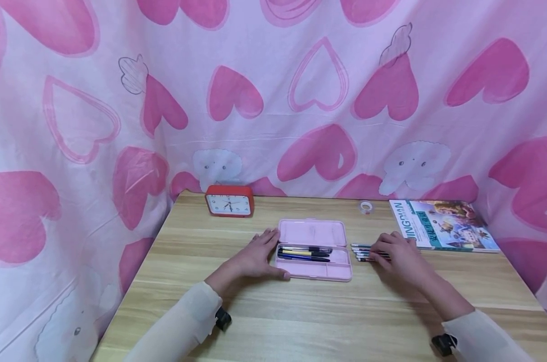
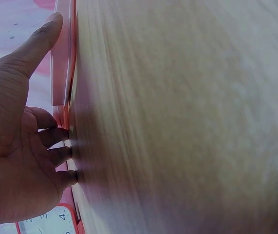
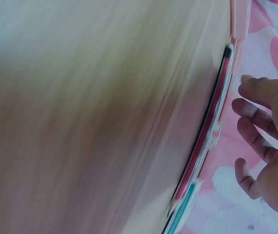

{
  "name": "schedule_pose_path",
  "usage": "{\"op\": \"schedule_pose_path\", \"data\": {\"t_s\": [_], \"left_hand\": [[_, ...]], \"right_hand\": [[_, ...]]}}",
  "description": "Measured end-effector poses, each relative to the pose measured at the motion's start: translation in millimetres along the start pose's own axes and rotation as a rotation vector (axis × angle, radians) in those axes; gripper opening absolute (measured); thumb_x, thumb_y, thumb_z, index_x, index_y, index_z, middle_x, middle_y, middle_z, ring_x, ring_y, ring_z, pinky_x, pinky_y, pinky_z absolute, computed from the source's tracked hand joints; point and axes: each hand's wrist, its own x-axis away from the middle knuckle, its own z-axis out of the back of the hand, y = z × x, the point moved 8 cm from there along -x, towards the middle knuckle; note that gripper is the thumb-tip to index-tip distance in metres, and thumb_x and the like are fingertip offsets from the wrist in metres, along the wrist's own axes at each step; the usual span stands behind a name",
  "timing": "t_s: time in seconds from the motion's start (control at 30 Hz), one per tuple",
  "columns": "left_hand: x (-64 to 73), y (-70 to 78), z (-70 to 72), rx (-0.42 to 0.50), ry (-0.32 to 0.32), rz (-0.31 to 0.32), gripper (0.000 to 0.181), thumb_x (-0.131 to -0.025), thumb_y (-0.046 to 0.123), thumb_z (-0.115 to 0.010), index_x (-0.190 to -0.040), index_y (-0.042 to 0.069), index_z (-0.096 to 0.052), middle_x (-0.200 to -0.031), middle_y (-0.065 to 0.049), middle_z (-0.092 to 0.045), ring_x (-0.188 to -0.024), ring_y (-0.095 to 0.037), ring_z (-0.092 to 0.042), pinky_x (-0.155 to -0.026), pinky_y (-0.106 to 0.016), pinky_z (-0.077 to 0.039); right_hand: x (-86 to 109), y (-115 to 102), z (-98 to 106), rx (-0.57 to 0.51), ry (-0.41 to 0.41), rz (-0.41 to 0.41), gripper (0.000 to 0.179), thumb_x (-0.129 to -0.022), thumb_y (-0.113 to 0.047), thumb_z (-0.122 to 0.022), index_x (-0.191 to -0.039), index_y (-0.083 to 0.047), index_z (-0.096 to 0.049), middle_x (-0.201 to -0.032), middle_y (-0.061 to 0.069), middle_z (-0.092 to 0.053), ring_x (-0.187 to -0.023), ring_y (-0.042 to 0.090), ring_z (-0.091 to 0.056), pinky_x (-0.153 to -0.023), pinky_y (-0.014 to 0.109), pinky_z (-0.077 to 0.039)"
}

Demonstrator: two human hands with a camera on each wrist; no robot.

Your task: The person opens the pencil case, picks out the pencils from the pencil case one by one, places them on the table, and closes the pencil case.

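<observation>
A pink pencil case [image 1: 300, 270] lies open on the table, its lid [image 1: 307, 232] folded back. Several pens [image 1: 304, 253] in black, yellow and blue lie in its rear compartment. My left hand [image 1: 254, 256] rests at the case's left end. In the left wrist view the thumb lies along the case's side, and the other fingertips [image 2: 61, 156] touch down at the tabletop. Right of the case, several pencils [image 1: 359, 251] lie side by side. My right hand [image 1: 402, 259] hovers over them with loosely bent fingers; the right wrist view shows it apart from the pencils [image 3: 204, 129].
A red alarm clock [image 1: 229, 201] stands at the back left. A small roll of tape [image 1: 366, 207] sits behind the pencils. At the back right lies a magazine [image 1: 445, 226], close to the right hand. A pink heart-patterned curtain [image 1: 264, 146] hangs behind the wooden table [image 1: 323, 317].
</observation>
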Motion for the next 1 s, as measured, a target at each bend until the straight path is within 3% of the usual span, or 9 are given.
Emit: {"op": "schedule_pose_path", "data": {"t_s": [0.27, 0.6, 1.0], "left_hand": [[-1.2, -0.9, 0.0, -0.006, -0.004, 0.01, 0.138, -0.078, 0.081, -0.084, -0.18, 0.022, -0.013, -0.189, 0.001, -0.008, -0.177, -0.027, 0.0, -0.143, -0.057, -0.006], [-0.3, 0.0, -0.5, -0.013, -0.001, -0.007, 0.137, -0.078, 0.081, -0.084, -0.179, 0.021, -0.013, -0.189, 0.001, -0.008, -0.177, -0.026, 0.0, -0.144, -0.055, -0.005], [0.1, -0.2, -0.6, -0.018, -0.001, -0.01, 0.137, -0.079, 0.081, -0.084, -0.179, 0.02, -0.014, -0.189, 0.001, -0.009, -0.177, -0.025, -0.001, -0.144, -0.054, -0.006]], "right_hand": [[-17.4, -40.1, -14.6, -0.019, -0.029, 0.074, 0.017, -0.102, -0.026, -0.082, -0.118, -0.021, -0.085, -0.117, -0.001, -0.074, -0.111, 0.025, -0.059, -0.098, 0.062, -0.048], [-24.4, -77.4, -35.4, 0.0, -0.116, 0.174, 0.01, -0.101, -0.033, -0.084, -0.111, -0.031, -0.085, -0.111, -0.012, -0.067, -0.104, 0.014, -0.05, -0.092, 0.047, -0.045], [-26.0, -83.9, -42.1, -0.035, -0.141, 0.182, 0.016, -0.097, -0.018, -0.086, -0.11, -0.028, -0.084, -0.107, -0.01, -0.072, -0.104, 0.014, -0.055, -0.089, 0.043, -0.046]]}}
